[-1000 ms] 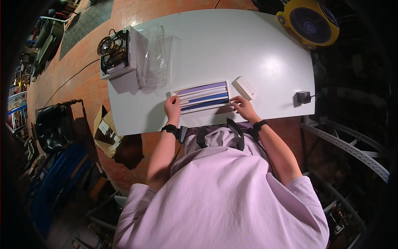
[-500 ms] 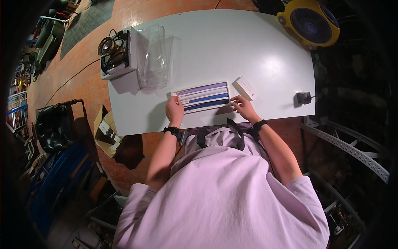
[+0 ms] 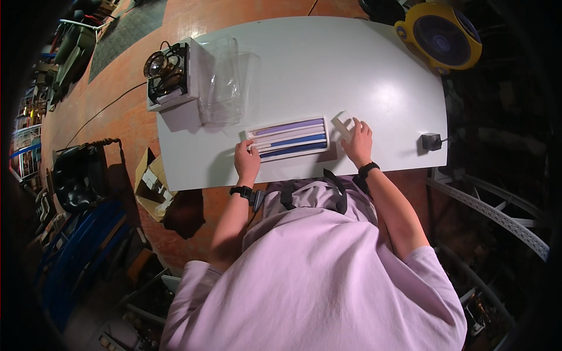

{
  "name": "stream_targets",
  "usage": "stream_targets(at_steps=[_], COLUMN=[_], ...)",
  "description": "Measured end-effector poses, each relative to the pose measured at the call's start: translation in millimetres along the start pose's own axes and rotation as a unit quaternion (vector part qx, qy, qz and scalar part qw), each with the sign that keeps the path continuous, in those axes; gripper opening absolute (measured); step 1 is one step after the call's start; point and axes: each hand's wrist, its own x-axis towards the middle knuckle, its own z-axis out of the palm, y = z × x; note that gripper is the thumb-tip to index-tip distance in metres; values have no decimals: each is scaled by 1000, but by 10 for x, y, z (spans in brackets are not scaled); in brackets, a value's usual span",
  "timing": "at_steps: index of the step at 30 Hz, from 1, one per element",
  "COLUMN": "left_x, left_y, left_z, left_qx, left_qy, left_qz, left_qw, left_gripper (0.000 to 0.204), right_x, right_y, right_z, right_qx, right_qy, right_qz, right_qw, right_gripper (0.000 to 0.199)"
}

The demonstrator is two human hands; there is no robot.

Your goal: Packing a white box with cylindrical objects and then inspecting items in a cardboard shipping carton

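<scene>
A shallow white tray-like box [image 3: 327,124] lies near the table's front edge. Inside it several long, thin sticks run side by side: a purple one [image 3: 287,128], white ones and blue ones [image 3: 293,141]. The fingers of my left hand [image 3: 247,164] are closed on the tray's left end. To the right of the tray, my right hand [image 3: 359,145] grips a small white oblong box [image 3: 342,123], with fingers over its far right side and the thumb near its front. Part of that small box is hidden beneath my hand.
On the white table [image 3: 316,64], an open box of cables and a lamp-like device [image 3: 167,73] stands far left beside clear plastic packaging [image 3: 221,88]. A yellow and dark round appliance [image 3: 439,38] occupies the far right corner; a small black cube [image 3: 431,141] sits at the right edge.
My right hand has left the tray's right end and moved right onto the small white box. My left hand stays at the tray's left end.
</scene>
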Motion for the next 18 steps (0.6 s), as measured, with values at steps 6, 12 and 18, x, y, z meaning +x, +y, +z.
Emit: stream_targets(at_steps=[6, 12, 18], left_x=[-47, -51, -14], left_y=[-188, -417, -471], left_z=[3, 104, 156], left_qx=[17, -22, -24], left_qy=[32, 38, 21], left_qz=[-6, -47, -81], left_qw=[999, 998, 996], left_gripper=[21, 24, 26], right_x=[26, 36, -40], right_y=[136, 239, 281], right_z=[92, 76, -36], right_qx=[13, 61, 149], right_qy=[-39, -53, -50], right_qz=[51, 73, 89], right_qw=[998, 994, 984], right_gripper=[84, 75, 63])
